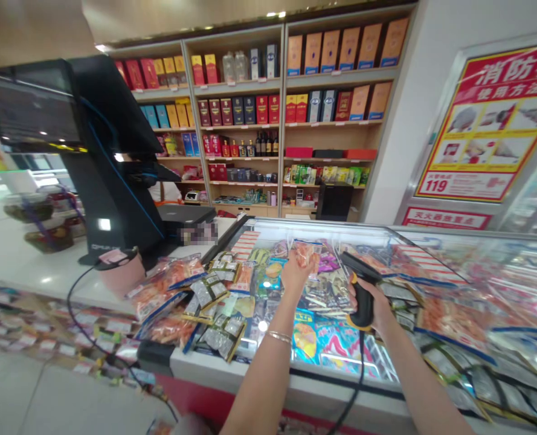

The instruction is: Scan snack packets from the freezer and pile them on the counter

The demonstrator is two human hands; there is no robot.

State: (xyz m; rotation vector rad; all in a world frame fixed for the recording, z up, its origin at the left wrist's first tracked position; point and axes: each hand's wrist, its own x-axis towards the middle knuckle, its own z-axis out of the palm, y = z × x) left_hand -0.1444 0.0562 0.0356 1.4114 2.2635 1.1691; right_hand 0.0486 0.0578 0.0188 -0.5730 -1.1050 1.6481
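My left hand is stretched forward over the glass top of a freezer case, its fingers closed on a clear snack bag with orange pieces inside and a blue edge. A bracelet circles that wrist. My right hand grips a black and yellow barcode scanner by its handle, with the head tilted toward the left. From the handle, a black cable hangs down over the front of the case. Silver and green packets lie on the glass left of my left hand. More orange snack bags lie right of the scanner.
A black checkout terminal stands on the white counter at the left, near a pink container. Orange snack bags sit at the counter's end. Shelves of boxed goods and bottles line the back wall.
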